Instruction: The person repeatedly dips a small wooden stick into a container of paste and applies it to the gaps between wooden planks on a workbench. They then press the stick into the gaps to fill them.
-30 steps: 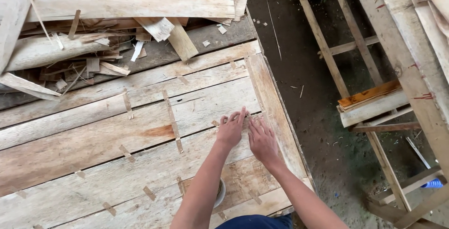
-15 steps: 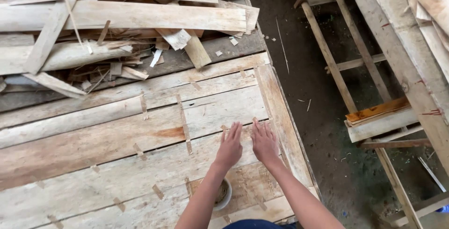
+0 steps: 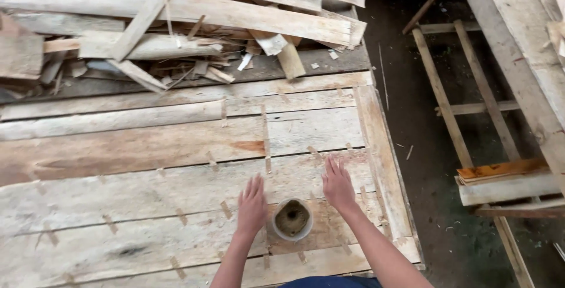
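My left hand (image 3: 252, 205) and my right hand (image 3: 338, 183) lie flat, fingers spread, on a sheet of thin wood veneer strips (image 3: 176, 164) joined with small tape patches. Neither hand holds anything. Between the two hands stands a small round white cup (image 3: 292, 219) with a brownish mass inside. My left hand is just left of the cup, apart from it. My right hand is up and to the right of it, near a vertical veneer strip (image 3: 379, 158) along the sheet's right edge.
A heap of broken veneer scraps and long strips (image 3: 176, 23) lies at the back. To the right is dark dirt floor (image 3: 424, 147) with a wooden ladder-like frame (image 3: 471, 105) and a leaning board (image 3: 518, 58).
My hands, close together before, have moved apart and nearer to me. The white cup, earlier hidden under my arm, now shows between them. The view has shifted down and left.
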